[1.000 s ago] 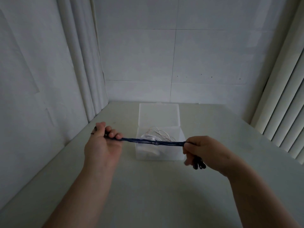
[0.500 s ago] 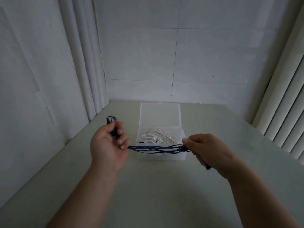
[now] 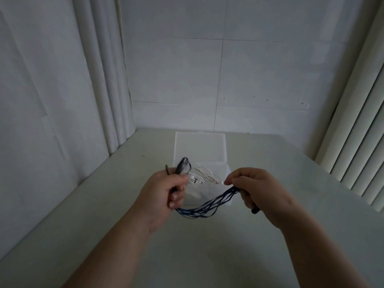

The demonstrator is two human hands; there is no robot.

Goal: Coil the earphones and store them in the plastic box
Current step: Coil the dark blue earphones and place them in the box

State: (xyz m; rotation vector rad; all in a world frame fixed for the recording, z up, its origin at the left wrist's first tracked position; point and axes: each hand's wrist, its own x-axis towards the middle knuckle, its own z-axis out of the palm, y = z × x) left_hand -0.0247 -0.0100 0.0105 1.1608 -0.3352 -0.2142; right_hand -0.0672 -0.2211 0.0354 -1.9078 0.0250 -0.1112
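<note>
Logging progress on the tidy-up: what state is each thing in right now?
Blue earphones: looped bundle, slack, sagging between both hands, outside the box.
Plastic box: open, lid tipped back.
White earphones: lying inside the box.
Left hand: grips one bundle end.
Right hand: pinches the other end.

I note my left hand [image 3: 164,196] upright, its fingers curled round one end of the dark earphone cord [image 3: 199,210]. My right hand [image 3: 255,190], knuckles up, grips the other end. Both forearms are bare and angle inward.
</note>
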